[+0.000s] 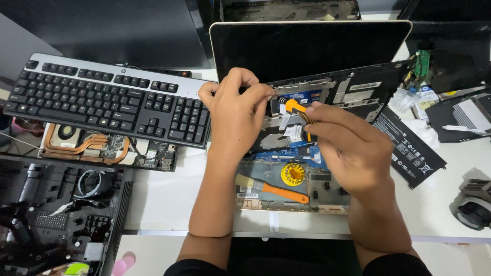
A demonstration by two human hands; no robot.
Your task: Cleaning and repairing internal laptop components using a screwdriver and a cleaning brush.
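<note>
An opened laptop lies in front of me with its inner frame and blue circuit board exposed. My right hand grips an orange-and-black screwdriver, its tip pointing left toward the frame's upper edge. My left hand rests over the laptop's left side, fingertips pinched at the metal edge right beside the screwdriver tip; whether they hold a small part is hidden. An orange-handled brush and a round yellow part lie on the board below my hands.
A black and silver keyboard sits at left above a board with copper heat pipes. A black laptop battery lies at right, a dismantled black chassis at lower left, a fan at far right.
</note>
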